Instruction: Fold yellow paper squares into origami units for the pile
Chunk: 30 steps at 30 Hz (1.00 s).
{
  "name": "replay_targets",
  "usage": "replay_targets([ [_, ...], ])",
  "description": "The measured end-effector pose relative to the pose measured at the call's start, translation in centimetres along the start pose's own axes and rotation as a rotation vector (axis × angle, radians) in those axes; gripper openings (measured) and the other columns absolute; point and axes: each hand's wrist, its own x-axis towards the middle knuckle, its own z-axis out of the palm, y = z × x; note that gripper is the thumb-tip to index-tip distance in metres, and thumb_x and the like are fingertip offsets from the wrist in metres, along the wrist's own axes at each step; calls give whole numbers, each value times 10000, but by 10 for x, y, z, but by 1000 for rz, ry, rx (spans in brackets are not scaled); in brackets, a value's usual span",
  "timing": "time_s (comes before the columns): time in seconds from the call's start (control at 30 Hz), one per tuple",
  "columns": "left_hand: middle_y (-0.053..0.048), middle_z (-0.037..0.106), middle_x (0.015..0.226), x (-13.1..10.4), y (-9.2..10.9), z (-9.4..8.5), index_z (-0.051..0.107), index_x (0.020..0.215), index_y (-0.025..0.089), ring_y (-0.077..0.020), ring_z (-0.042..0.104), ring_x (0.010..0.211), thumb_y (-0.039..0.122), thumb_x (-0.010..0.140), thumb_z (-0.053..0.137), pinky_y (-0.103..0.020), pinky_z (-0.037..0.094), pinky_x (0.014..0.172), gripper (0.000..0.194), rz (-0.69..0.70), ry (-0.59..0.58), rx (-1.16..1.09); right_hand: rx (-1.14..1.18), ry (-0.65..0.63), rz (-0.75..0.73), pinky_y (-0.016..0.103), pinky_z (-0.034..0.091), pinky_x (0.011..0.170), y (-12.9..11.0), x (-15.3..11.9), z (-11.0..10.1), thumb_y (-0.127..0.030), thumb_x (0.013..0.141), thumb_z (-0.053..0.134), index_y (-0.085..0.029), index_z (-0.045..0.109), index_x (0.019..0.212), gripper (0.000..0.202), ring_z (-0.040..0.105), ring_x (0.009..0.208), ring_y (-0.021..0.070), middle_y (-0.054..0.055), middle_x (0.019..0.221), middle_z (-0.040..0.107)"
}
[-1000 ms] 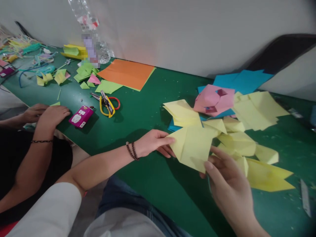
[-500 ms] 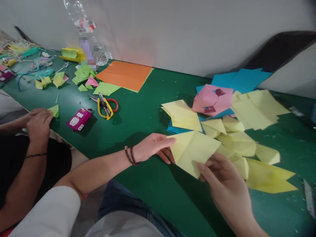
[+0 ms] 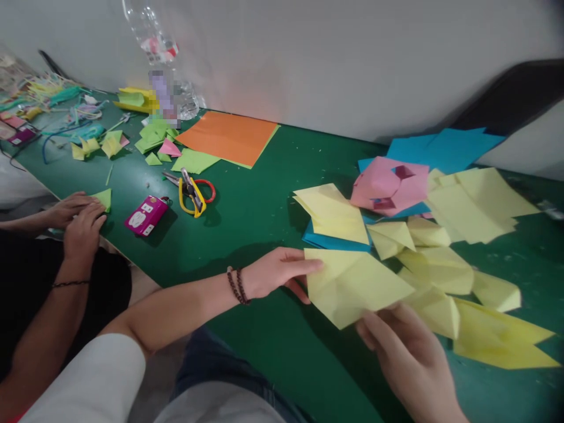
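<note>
A creased pale yellow paper (image 3: 352, 285) is held above the green table (image 3: 255, 223). My left hand (image 3: 282, 271) pinches its left corner, thumb on top and fingers beneath. My right hand (image 3: 408, 346) is closed at the paper's lower right edge, thumb against the fingers. Just behind the paper lie a folded yellow stack (image 3: 335, 214) on blue paper (image 3: 337, 241) and a pink folded paper shape (image 3: 388, 185). Several folded yellow pieces (image 3: 445, 267) rest to the right.
Scissors (image 3: 192, 194) and a purple box (image 3: 147, 215) lie left of centre. Orange paper (image 3: 229, 138) is near the wall, beside plastic bottles (image 3: 152, 35). At the far left, another person's hands (image 3: 81, 217) hold green paper (image 3: 104, 200). More yellow sheets (image 3: 478, 202) lie at the right.
The held paper has turned and flattened somewhat, its right corner reaching farther right. My right hand has shifted slightly down and right along its edge. The whole view has moved a little.
</note>
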Motion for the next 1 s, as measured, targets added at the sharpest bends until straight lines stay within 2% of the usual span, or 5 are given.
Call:
replay_targets([
  [0.33, -36, 663, 758, 4, 0, -2, 659, 735, 112, -116, 621, 694, 568, 558, 842, -268, 538, 685, 522, 38, -22, -45, -25, -42, 23, 248, 325, 426, 9, 7, -2, -531, 789, 674, -215, 549, 740, 344, 389, 461, 101, -47, 516, 433],
  [0.53, -37, 649, 730, 0, 5, -6, 660, 778, 125, -105, 594, 630, 637, 605, 778, -207, 397, 492, 554, 29, 8, 55, 102, -28, 55, 252, 302, 411, 7, 14, -2, -510, 767, 696, -241, 491, 735, 340, 350, 453, 101, -65, 537, 374],
  [0.77, -11, 638, 694, -2, 4, -4, 677, 790, 128, -72, 549, 581, 498, 700, 760, -196, 386, 500, 389, 88, 77, 186, 72, -45, 41, 237, 313, 438, 5, 9, 0, -461, 827, 659, -231, 505, 818, 278, 371, 472, 89, -68, 552, 393],
  [0.87, -19, 652, 715, -2, 4, -4, 689, 815, 121, -61, 537, 563, 481, 728, 735, -192, 392, 496, 374, 102, 114, 239, -86, 30, -156, 248, 385, 443, 4, 6, -2, -417, 857, 621, -253, 540, 1022, 246, 472, 518, 114, -31, 667, 503],
  [1.0, -17, 650, 708, -2, 5, -6, 695, 858, 113, -50, 519, 520, 471, 739, 731, -186, 397, 466, 379, 120, 140, 279, -620, 207, -742, 353, 538, 625, 2, 8, -15, -238, 790, 690, -291, 610, 1025, 254, 607, 674, 170, 45, 890, 612],
])
